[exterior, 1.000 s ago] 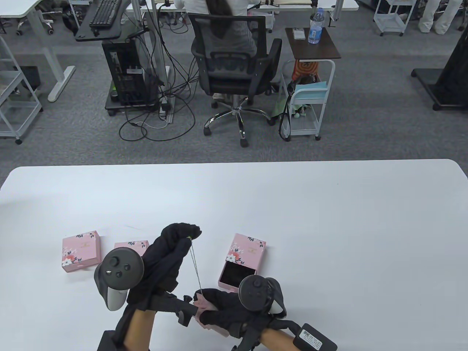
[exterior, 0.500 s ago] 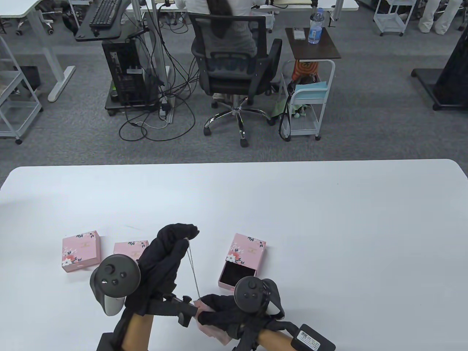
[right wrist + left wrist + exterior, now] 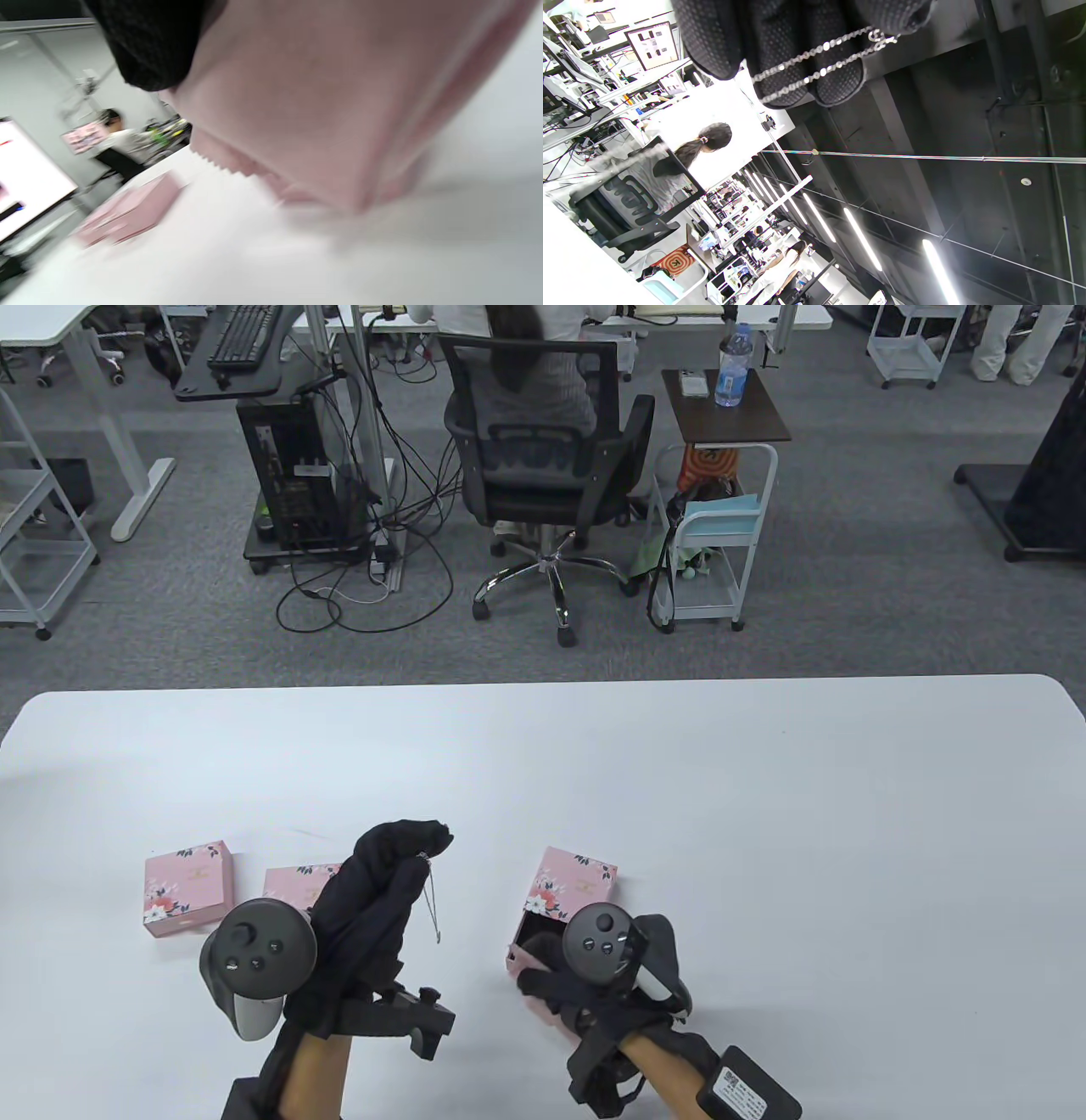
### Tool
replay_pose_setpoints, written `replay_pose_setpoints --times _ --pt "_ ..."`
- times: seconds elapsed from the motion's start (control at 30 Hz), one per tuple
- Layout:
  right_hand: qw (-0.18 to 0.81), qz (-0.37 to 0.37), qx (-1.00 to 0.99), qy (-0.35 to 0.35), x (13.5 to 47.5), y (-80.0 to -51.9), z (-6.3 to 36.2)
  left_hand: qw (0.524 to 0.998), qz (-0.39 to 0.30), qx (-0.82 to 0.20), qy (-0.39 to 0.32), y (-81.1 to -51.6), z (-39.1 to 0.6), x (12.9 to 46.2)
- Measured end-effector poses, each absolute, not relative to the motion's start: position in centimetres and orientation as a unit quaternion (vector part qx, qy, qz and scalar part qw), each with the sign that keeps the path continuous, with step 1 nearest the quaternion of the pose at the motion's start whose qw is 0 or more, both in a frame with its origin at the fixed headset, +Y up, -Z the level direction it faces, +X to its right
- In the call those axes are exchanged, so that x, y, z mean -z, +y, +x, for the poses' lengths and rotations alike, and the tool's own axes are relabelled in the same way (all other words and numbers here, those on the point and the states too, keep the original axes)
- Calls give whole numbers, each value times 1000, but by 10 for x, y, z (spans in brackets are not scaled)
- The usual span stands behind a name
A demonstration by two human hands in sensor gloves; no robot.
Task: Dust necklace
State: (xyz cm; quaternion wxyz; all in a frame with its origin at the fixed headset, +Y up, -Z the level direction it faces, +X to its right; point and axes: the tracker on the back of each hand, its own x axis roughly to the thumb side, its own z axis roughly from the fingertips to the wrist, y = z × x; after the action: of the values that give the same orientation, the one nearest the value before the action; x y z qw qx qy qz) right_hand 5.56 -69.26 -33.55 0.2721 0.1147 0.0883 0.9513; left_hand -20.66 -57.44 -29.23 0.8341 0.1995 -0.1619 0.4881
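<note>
My left hand (image 3: 399,857) is raised above the table and pinches a thin silver necklace (image 3: 433,903) at its clasp; the chain hangs free in a short loop. In the left wrist view the doubled chain (image 3: 814,63) runs across my gloved fingers (image 3: 780,46). My right hand (image 3: 585,984) is low over the table beside the open pink jewellery box (image 3: 564,912) and holds a pink cloth (image 3: 533,997), which fills the blurred right wrist view (image 3: 322,106) under one black fingertip (image 3: 157,42).
Two closed pink floral boxes (image 3: 188,887) (image 3: 299,882) lie on the white table (image 3: 764,814) left of my left hand. An office chair (image 3: 543,466) with a seated person and a small trolley (image 3: 721,517) stand beyond the far edge.
My right hand with the pink cloth has left the chain's lower end and moved right to the open box. The chain now hangs free and shorter. My left hand has shifted slightly left.
</note>
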Motion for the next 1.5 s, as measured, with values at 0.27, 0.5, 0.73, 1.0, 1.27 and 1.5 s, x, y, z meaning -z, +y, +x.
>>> replay_pose_setpoints --times 0.27,0.5,0.73,1.0,1.27,1.5 --pt "265 -70 -947 169 368 -717 121 849 177 -469 -169 -580 -194 296" --pt "247 -124 -929 248 379 -744 135 860 166 -448 -180 -581 -185 296" --pt "209 -145 -957 141 376 -723 142 870 159 -430 -180 -576 -179 304" --pt "228 -40 -971 53 363 -690 115 888 177 -387 -175 -564 -172 306" --pt "286 186 -936 88 340 -674 61 888 183 -374 -197 -552 -162 297" --pt "297 234 -918 121 331 -692 35 887 176 -373 -208 -548 -151 293"
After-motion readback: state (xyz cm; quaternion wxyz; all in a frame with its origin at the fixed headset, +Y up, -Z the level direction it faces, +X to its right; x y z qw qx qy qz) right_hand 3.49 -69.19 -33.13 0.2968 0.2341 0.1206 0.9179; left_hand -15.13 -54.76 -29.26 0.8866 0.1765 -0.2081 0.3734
